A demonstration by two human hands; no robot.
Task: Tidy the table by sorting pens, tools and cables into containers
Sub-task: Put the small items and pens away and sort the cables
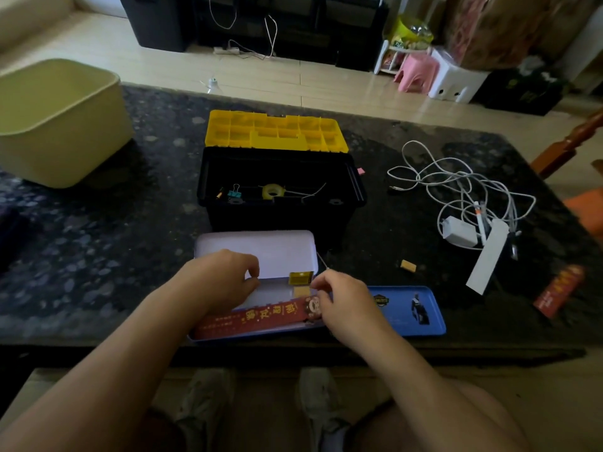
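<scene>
We see the right hand [339, 298] with its wrist low over the table edge and its knuckles raised. Thumb and forefinger are closed on a thin pin [322, 261], which slants up and away from the fingertips. The left hand [225, 278] reaches in from the other side, forearm angled across the near edge. Its fingers are curled over the open pencil tin [254, 249], with thumb and forefinger close together near the hinge line. We cannot tell whether they grip anything.

The tin sits between both hands, its pale lid standing up, and a red printed strip [261, 316] lies along its front. A blue lid [408, 308] lies flat just right of the right hand.

Beyond the tin stands the black toolbox [277, 216], its yellow lid thrown back, with a tape roll [270, 190] and a binder clip [234, 192] inside. To the right, white cables [456, 177] lie tangled with a charger [458, 231] and a power strip [487, 256] on the dark table [98, 239]. A pale green bin [55, 122] sits far left.
</scene>
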